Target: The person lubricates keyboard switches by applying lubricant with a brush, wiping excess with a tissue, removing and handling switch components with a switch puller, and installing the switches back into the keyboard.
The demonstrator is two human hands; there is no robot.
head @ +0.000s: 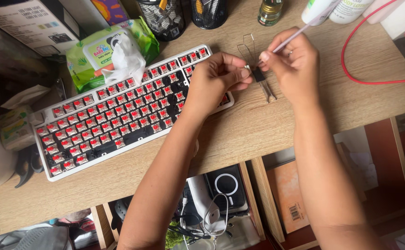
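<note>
While your left hand (216,76) pinches the small black part of the wire keycap puller (257,74) above the worktop (276,125), your right hand (291,62) is closed on what looks like a thin swab (291,38). Light, bendy wires; hold the black middle.

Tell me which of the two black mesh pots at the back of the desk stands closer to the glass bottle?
The right-hand mesh pot: it stands just left of the small glass bottle, while the left mesh pot sits further off, beside the green wipes pack.
</note>
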